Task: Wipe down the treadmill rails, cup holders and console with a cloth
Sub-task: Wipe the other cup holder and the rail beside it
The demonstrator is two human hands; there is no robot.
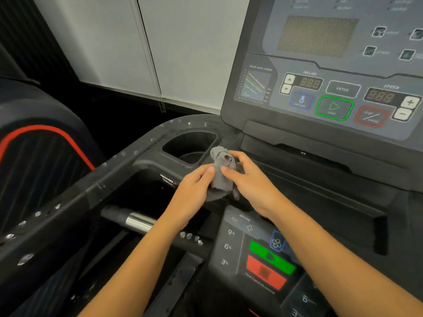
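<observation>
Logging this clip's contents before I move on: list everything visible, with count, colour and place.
cloth: one, grey, bunched at the cup holder's right edge
cup holder: one, black, left of the console base
console: one, dark grey, upper right
side rail: one, black, running to lower left
droplets: many, clear, along the side rail
lower control panel: one, grey with green and red buttons, bottom centre
chrome grip: one, silver, beside the left forearm
neighbouring machine: one, black with red trim, far left
left hand: pinches cloth
right hand: grips cloth
</observation>
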